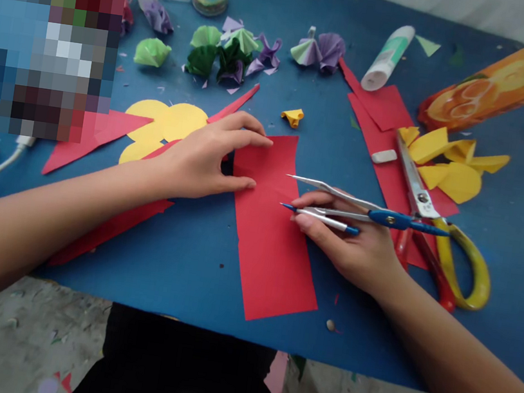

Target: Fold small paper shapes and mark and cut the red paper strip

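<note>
A strip of red paper [275, 244] lies flat on the blue table. My left hand [214, 154] rests over its upper left edge, thumb and fingers apart, the fingertips on or just above the paper. Above the strip's right edge, my right hand [354, 235] grips a drawing compass [337, 214] with blue and silver legs. Both compass points face left over the red paper, spread a little apart. Yellow paper circles [182, 121] lie beyond my left wrist, partly covered by red scraps.
Scissors [429, 207] with yellow and red handles lie right of my right hand, beside yellow paper pieces [459, 179]. A glue stick [388, 58], an eraser [384, 156] and an orange carton [503, 74] stand or lie farther back. Folded green and purple paper shapes [234, 46] line the rear.
</note>
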`<state>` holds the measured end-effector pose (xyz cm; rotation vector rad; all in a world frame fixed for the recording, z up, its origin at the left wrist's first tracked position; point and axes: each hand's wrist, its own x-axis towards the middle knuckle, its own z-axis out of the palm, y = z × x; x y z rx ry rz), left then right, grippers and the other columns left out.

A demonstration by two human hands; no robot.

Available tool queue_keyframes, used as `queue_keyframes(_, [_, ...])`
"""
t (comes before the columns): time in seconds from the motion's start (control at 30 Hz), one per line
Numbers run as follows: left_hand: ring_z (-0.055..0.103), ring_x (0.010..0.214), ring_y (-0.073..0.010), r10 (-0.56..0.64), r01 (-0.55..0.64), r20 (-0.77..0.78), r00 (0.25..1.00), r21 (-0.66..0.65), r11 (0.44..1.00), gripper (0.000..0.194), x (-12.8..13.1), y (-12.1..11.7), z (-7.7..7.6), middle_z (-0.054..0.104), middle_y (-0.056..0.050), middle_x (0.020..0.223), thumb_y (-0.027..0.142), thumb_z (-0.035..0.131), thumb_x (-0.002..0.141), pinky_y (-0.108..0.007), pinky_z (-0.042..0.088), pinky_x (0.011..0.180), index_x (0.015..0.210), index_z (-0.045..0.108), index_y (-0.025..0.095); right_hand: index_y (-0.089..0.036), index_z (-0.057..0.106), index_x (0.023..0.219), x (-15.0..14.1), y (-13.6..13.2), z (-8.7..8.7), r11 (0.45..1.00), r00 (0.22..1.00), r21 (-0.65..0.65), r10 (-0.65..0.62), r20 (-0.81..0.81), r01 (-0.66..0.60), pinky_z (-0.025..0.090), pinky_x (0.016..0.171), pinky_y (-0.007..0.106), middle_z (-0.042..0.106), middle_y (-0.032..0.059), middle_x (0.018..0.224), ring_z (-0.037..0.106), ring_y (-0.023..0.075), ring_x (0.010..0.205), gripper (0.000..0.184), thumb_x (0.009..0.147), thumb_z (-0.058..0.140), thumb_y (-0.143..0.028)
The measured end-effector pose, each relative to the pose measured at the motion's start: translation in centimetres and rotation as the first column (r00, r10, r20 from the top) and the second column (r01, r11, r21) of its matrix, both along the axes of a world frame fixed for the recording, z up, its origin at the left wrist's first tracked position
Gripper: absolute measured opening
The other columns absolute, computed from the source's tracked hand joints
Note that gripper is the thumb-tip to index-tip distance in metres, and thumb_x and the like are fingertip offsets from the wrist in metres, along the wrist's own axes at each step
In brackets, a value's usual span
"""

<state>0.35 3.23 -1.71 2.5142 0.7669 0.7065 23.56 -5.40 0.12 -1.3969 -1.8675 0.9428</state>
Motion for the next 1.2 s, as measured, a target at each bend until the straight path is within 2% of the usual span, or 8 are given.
queue_keyframes(0.23, [0.048,0.113,-0.0275,-0.001,0.001,0.009,1.000,-0.004,1.000,0.049,0.0,0.0,0.0,0.049,-0.008,0.117,0.041,0.064,0.075,-0.046,0.044,0.093,0.118,0.052,0.021,-0.022,0.064,0.091,0.1,-0.1,-0.1,1.000,1.000,-0.011,0.021,-0.013,-0.021,0.055,0.070,0.031,0.068,0.0035,0.090,0.065,0.0177,0.077,0.018,0.077,0.063,-0.033])
queue_keyframes(0.43, [0.049,0.112,-0.0274,-0.006,0.006,0.012,1.000,-0.008,1.000,0.052,0.0,0.0,-0.1,0.048,-0.009,0.119,0.043,0.064,0.075,-0.046,0.045,0.091,0.120,0.050,0.022,-0.021,0.066,0.084,0.0,-0.2,0.2,0.999,0.999,0.022,0.034,0.026,-0.034,0.055,0.059,0.028,0.069,0.0025,0.079,0.064,0.0148,0.062,0.011,0.078,0.062,-0.030])
queue_keyframes(0.53, [0.047,0.115,-0.0284,-0.003,0.003,0.015,1.000,-0.012,1.000,0.054,-0.1,-0.1,-0.2,0.047,-0.009,0.121,0.043,0.064,0.075,-0.046,0.045,0.092,0.123,0.049,0.023,-0.022,0.066,0.082,-0.2,-0.7,0.3,0.994,0.996,0.072,0.077,0.055,-0.081,0.053,0.053,0.025,0.068,0.0015,0.074,0.062,0.0130,0.057,0.008,0.077,0.062,-0.026])
queue_keyframes(0.63, [0.045,0.117,-0.0295,-0.002,0.002,0.009,1.000,-0.013,1.000,0.057,-0.1,-0.1,-0.2,0.046,-0.008,0.122,0.045,0.064,0.074,-0.047,0.044,0.093,0.124,0.048,0.024,-0.021,0.064,0.082,-0.7,-1.3,0.4,0.987,0.988,0.059,0.146,0.041,-0.148,0.052,0.050,0.023,0.069,0.0011,0.074,0.061,0.0119,0.055,0.007,0.077,0.058,-0.023])
queue_keyframes(0.73, [0.045,0.118,-0.0309,-0.002,0.002,0.001,1.000,-0.008,1.000,0.063,0.0,-0.3,-0.3,0.045,-0.009,0.124,0.047,0.067,0.070,-0.048,0.045,0.091,0.125,0.047,0.025,-0.021,0.062,0.082,-1.3,-1.8,0.6,0.970,0.969,0.011,0.244,0.036,-0.245,0.052,0.052,0.022,0.068,0.0012,0.075,0.063,0.0122,0.058,0.008,0.078,0.055,-0.019])
queue_keyframes(0.83, [0.047,0.117,-0.0321,0.006,-0.006,0.003,1.000,0.000,1.000,0.068,0.1,-0.4,-0.3,0.046,-0.011,0.125,0.046,0.071,0.067,-0.049,0.045,0.090,0.126,0.047,0.023,-0.021,0.060,0.079,-1.6,-1.8,0.7,0.948,0.946,0.015,0.316,0.076,-0.318,0.053,0.055,0.023,0.066,0.0008,0.072,0.063,0.0127,0.061,0.007,0.077,0.055,-0.017])
queue_keyframes(0.97, [0.048,0.116,-0.0328,0.012,-0.012,-0.005,1.000,0.004,1.000,0.068,0.2,-0.6,-0.2,0.047,-0.012,0.125,0.045,0.071,0.066,-0.050,0.044,0.091,0.126,0.048,0.022,-0.021,0.059,0.080,-1.7,-1.5,0.4,0.952,0.949,0.049,0.297,0.110,-0.303,0.053,0.059,0.024,0.065,0.0009,0.073,0.062,0.0132,0.065,0.007,0.079,0.054,-0.017])
queue_keyframes(1.2, [0.046,0.117,-0.0326,0.013,-0.013,0.009,1.000,-0.021,1.000,0.067,0.2,-0.5,-0.2,0.046,-0.011,0.124,0.044,0.072,0.066,-0.049,0.044,0.092,0.125,0.048,0.023,-0.020,0.059,0.081,-1.7,-1.4,0.3,0.925,0.929,0.124,0.342,0.142,-0.359,0.051,0.064,0.024,0.065,0.0007,0.076,0.062,0.0125,0.069,0.008,0.080,0.054,-0.015])
